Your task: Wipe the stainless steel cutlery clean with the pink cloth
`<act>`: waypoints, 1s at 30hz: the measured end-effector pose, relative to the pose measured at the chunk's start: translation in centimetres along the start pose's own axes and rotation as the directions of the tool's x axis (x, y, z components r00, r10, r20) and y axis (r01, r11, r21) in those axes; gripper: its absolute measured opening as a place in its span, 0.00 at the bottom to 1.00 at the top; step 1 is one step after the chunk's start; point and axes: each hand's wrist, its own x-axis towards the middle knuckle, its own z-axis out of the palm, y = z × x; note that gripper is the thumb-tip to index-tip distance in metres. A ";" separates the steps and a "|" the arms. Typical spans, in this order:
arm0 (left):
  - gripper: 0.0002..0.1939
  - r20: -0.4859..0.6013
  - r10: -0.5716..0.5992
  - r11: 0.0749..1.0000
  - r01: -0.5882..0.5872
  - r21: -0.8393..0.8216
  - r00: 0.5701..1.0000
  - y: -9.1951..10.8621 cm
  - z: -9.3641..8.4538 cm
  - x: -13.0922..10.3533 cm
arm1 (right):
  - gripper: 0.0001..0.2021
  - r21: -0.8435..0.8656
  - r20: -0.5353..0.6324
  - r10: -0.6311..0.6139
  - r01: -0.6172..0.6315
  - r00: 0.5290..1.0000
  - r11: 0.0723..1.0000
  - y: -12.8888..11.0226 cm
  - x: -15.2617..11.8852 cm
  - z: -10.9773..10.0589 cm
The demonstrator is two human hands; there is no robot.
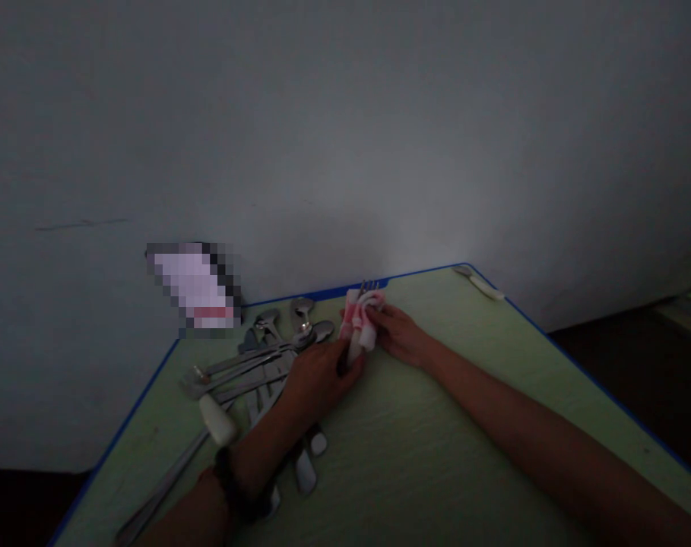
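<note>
A fork (354,349) with a pale handle points tines up, away from me, near the table's far edge. My left hand (322,376) is closed on its handle. A pink and white cloth (357,313) wraps around the fork below the tines. My right hand (399,334) pinches the cloth from the right side. Beside and partly under my left hand and forearm lies a pile of metal cutlery (257,365), with spoons and several handles overlapping.
A spoon with a white handle (486,287) lies at the far right corner of the green table (436,456). A blurred-out device (194,285) leans by the wall (345,137) at the far left corner. A thick white handle (217,420) lies near my left forearm.
</note>
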 end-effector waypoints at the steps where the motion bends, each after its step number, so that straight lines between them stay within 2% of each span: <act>1: 0.12 0.000 0.004 1.000 -0.004 0.002 1.000 0.0 0.0 0.0 | 0.13 0.009 -0.013 -0.002 0.002 1.000 1.000 0.1 0.1 0.0; 7: 0.11 0.005 0.034 0.999 -0.034 0.002 0.999 -0.1 -0.2 0.0 | 0.11 0.100 -0.080 -0.025 0.033 0.996 0.994 0.5 0.7 -0.7; 16: 0.12 0.067 0.141 0.989 -0.143 0.025 0.988 -0.5 -0.2 -0.4 | 0.10 0.125 -0.207 -0.084 0.111 0.975 0.986 0.5 1.1 -0.6; 21: 0.13 0.075 0.128 0.992 -0.126 -0.030 0.989 -0.4 -0.3 -0.3 | 0.11 0.076 -0.164 -0.065 0.078 0.984 0.994 0.6 1.0 -0.6; 27: 0.15 0.042 0.115 0.987 -0.109 -0.113 0.993 -0.5 -0.1 -0.3 | 0.14 -0.032 -0.030 -0.008 0.007 1.000 0.999 0.5 0.5 -0.5; 30: 0.17 0.032 0.110 0.989 -0.106 -0.099 0.993 -0.6 0.0 -0.4 | 0.13 -0.064 -0.037 -0.017 0.015 0.999 0.998 0.7 0.6 -0.7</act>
